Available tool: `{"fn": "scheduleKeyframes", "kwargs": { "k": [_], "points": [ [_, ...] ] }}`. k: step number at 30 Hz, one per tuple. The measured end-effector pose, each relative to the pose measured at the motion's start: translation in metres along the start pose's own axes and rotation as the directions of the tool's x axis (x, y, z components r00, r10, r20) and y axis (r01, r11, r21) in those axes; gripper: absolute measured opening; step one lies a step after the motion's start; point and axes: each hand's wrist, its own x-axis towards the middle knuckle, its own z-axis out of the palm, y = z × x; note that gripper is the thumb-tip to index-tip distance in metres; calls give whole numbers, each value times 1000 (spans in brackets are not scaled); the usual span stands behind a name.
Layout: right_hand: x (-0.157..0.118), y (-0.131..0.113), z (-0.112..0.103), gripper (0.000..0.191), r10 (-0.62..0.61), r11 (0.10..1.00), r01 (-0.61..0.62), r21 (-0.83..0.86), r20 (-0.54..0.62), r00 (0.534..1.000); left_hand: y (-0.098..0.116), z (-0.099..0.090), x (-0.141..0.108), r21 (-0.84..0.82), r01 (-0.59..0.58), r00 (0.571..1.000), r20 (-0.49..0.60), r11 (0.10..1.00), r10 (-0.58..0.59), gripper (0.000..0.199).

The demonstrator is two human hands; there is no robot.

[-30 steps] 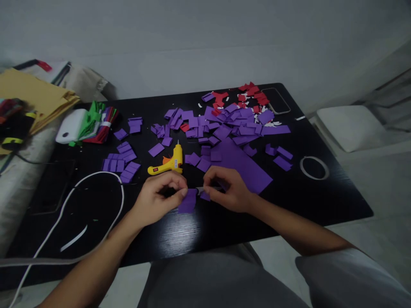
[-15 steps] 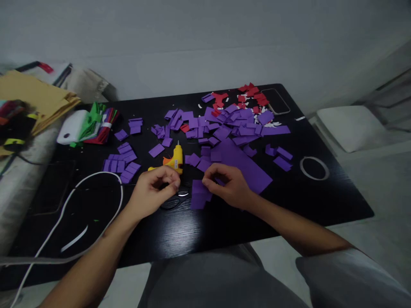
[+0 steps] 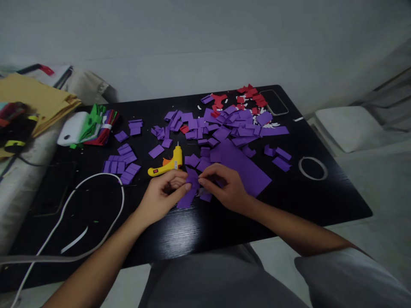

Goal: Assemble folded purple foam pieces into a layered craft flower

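Between my hands, a strip of purple paper (image 3: 190, 190) is held above the black table. My left hand (image 3: 162, 190) pinches its left edge between thumb and fingers. My right hand (image 3: 226, 186) has its thumb and forefinger closed at the strip's right edge. Just beyond my left hand lies a yellow glue gun (image 3: 173, 161), nozzle pointing away. A large purple sheet (image 3: 247, 167) lies flat behind my right hand. Scissors that lay under this spot are mostly hidden by the strip and my hands.
Small purple paper pieces (image 3: 237, 119) pile up at the back, with red scraps (image 3: 252, 94) beyond. Folded purple pieces (image 3: 123, 162) lie left. A white cable (image 3: 66, 205) loops at left. A ring (image 3: 313, 168) and a phone (image 3: 274, 102) are at right.
The purple paper has come up off the table and moved left between my hands. My left hand, empty before, now pinches it; my right hand has shifted slightly left.
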Motion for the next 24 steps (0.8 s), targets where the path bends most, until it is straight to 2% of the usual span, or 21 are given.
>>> {"fn": "scheduleKeyframes", "kwargs": {
  "k": [5, 11, 14, 17, 19, 22, 24],
  "points": [
    [0, 1, 1, 7, -1, 997, 3, 72, -30, 1000, 2, 3, -2, 14, 27, 998, 49, 1000, -28, 15],
    [-3, 3, 4, 15, 55, 986, -48, 161, -42, 998, 2, 5, -3, 176, -62, 997, 50, 982, 54, 20],
    [-4, 4, 6, 24, 138, 963, -125, 239, -35, 990, 1, 6, -2, 200, -82, 997, 29, 976, 78, 19],
    [-4, 7, 7, 44, 256, 900, -227, 372, -29, 966, 1, 6, -2, 197, -87, 996, -8, 977, 90, 18],
    [-3, 9, 8, 51, 329, 846, -311, 433, 35, 944, 0, 7, -1, 194, -89, 995, -20, 977, 95, 19],
    [-2, 10, 8, 36, 397, 797, -433, 420, 176, 901, -1, 9, -1, 168, -79, 995, -40, 983, 87, 14],
    [-2, 10, 8, 30, 408, 798, -453, 396, 198, 891, -2, 11, -2, 133, -64, 995, -70, 989, 74, 10]
  ]
}}
